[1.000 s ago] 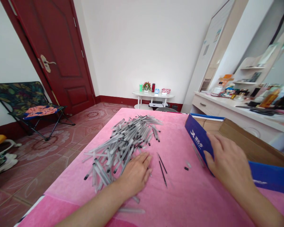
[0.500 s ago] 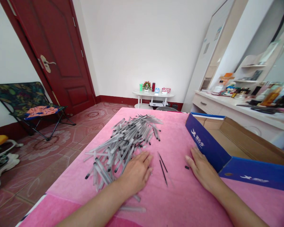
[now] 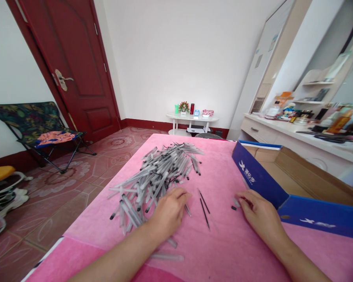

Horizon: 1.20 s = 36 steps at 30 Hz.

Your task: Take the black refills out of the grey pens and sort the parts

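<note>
A big pile of clear pen barrels with black tips [image 3: 157, 176] lies on the pink cloth [image 3: 223, 250]. My left hand [image 3: 168, 211] rests palm down at the pile's near edge, fingers laid over a few barrels; one barrel [image 3: 188, 210] pokes out beside it. Two thin black refills [image 3: 204, 205] lie between my hands. My right hand [image 3: 259, 217] is on the cloth beside the blue box, its fingers drawn together over small loose pieces: a grey one [image 3: 236, 202] and a black one [image 3: 233, 208]. Whether the fingertips grip one is hidden.
An open blue cardboard box [image 3: 257, 180] with a brown inside stands at the right. Behind it runs a white dresser [image 3: 282, 133] full of bottles. Beyond the table are a small white side table [image 3: 191, 117], a red door [image 3: 73, 66] and a folding chair [image 3: 38, 129].
My right hand came off the blue box wall, dropped to the cloth and slid left to the small pieces, fingers bunching. My left hand stayed on the pile, fingers curling slightly.
</note>
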Each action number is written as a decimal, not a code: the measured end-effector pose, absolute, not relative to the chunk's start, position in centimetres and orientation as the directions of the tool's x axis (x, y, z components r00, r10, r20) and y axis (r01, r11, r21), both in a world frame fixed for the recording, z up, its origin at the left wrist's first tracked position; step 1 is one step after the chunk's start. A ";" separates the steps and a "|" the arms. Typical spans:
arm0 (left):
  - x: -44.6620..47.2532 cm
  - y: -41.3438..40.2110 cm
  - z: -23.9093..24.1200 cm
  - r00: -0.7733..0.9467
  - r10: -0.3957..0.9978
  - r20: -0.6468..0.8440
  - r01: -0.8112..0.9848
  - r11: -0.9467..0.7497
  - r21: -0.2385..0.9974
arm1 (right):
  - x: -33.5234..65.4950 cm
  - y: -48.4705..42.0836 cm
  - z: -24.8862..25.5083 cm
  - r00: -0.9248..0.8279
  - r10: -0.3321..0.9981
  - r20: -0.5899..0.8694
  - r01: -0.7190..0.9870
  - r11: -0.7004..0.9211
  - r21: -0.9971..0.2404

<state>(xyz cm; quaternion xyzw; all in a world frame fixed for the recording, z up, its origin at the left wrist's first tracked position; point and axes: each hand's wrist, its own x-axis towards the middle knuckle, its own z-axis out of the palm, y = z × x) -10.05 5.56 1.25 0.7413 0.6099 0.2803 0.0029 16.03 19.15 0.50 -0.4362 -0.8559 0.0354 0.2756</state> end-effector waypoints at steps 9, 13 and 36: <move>-11.4 5.3 2.2 -0.006 0.898 0.440 0.909 -0.179 0.378 | 15.7 18.6 0.5 -0.442 0.751 0.490 0.734 0.617 -0.283; -13.0 5.5 2.5 -0.040 0.905 0.423 0.901 -0.151 0.407 | 14.2 17.9 1.4 -0.515 0.720 0.465 0.602 0.690 -0.401; -11.3 5.2 3.8 -0.268 0.836 0.479 0.591 -0.250 0.767 | 3.5 12.0 4.2 -0.679 0.724 -0.120 0.306 0.130 -0.943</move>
